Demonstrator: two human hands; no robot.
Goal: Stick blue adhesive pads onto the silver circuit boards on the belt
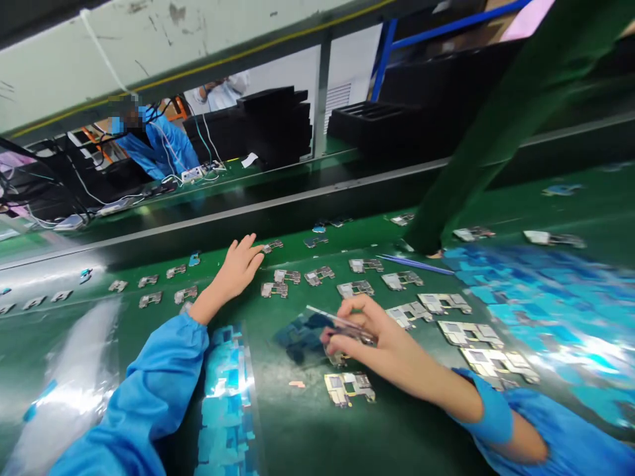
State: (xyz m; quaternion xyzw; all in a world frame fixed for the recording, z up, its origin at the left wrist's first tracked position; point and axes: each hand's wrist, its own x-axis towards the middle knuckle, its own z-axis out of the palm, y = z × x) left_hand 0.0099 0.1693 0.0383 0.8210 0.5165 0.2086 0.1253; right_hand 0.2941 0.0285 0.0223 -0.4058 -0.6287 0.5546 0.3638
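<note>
My left hand (238,268) reaches to the far row with its fingers stretched out. Its fingertips are at a small circuit board (272,246); whether they touch it I cannot tell. In front of me, my right hand (370,334) is closed, thumb against fingers, on a dark see-through film (300,336). A thin, pale straight edge runs from its fingers; I cannot tell if it belongs to the film. Just below the right hand lies another circuit board (350,389), beside a small pinkish piece (296,384). Part of one more board shows under that hand.
Several circuit boards (471,334) lie in rows on the green bench (278,443). Blue tweezers (417,264) rest near a green post (476,132). Sheets of blue film stickers (536,311) lie right, another strip (225,396) left. A person in blue (163,145) is beyond the bench.
</note>
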